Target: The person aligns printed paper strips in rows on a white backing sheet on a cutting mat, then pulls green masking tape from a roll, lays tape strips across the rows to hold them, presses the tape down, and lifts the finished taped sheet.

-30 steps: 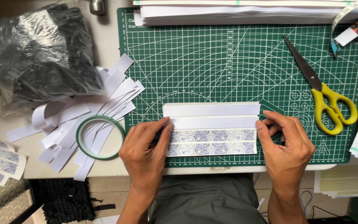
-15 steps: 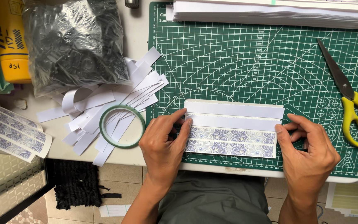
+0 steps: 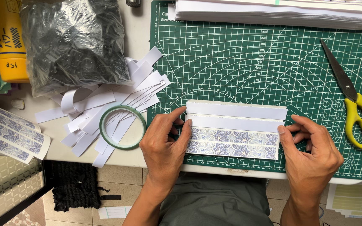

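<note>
Patterned blue-and-white strip (image 3: 233, 143) sits pinched between both hands; left hand (image 3: 164, 144) grips its near end, right hand (image 3: 311, 150) the other, seemingly unmoved since a moment ago, white flaps apparently uppermost.

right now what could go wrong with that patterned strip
1. Both hands, left hand and right hand, pinch only the ends of the patterned strip; uneven pressure may skew it on the green mat.
2. The tape ring rests on loose white strips near the left wrist; a nudge may scatter them.
</note>
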Demonstrator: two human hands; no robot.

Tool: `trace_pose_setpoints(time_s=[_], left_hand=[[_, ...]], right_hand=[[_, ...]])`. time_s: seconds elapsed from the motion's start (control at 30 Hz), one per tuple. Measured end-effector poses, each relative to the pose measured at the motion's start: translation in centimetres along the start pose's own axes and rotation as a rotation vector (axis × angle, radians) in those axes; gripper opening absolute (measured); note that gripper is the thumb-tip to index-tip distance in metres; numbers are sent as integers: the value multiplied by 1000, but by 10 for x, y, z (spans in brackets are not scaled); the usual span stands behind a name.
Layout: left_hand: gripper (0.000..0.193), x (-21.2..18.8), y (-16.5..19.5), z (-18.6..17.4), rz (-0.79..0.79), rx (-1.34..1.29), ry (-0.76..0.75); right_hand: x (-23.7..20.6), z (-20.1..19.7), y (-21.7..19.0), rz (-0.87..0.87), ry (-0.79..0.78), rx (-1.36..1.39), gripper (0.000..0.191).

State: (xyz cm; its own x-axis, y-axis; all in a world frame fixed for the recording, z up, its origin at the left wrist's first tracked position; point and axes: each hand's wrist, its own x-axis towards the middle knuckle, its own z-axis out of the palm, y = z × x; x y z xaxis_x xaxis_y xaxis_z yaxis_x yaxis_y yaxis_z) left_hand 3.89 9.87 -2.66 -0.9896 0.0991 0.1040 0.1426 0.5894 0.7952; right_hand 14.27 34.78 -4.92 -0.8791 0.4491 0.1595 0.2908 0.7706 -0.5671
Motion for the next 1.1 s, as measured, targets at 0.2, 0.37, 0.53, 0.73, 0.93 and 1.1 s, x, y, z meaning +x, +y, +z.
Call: trace_pose_setpoints(time_s=[0.2, 0.37, 0.53, 0.73, 0.93, 1.1], left_hand=[[27, -2, 1, -2, -19, -3, -4], [27, -3, 3, -2, -14, -21, 3], [26, -4, 5, -4, 10, -43, 16], [23, -9, 1, -5, -106, -189, 28], [16, -15, -9, -5, -32, -279, 123], [13, -26, -10, -12, 145, -243, 90]], right_hand=[[1, -2, -14, 30, 15, 59, 30], [6, -5, -20, 14, 26, 89, 32], [7, -6, -24, -2, 28, 108, 33], [5, -8, -16, 19, 51, 112, 29], [-4, -6, -4, 28, 91, 207, 21], [-8, -2, 6, -46, 121, 219, 20]])
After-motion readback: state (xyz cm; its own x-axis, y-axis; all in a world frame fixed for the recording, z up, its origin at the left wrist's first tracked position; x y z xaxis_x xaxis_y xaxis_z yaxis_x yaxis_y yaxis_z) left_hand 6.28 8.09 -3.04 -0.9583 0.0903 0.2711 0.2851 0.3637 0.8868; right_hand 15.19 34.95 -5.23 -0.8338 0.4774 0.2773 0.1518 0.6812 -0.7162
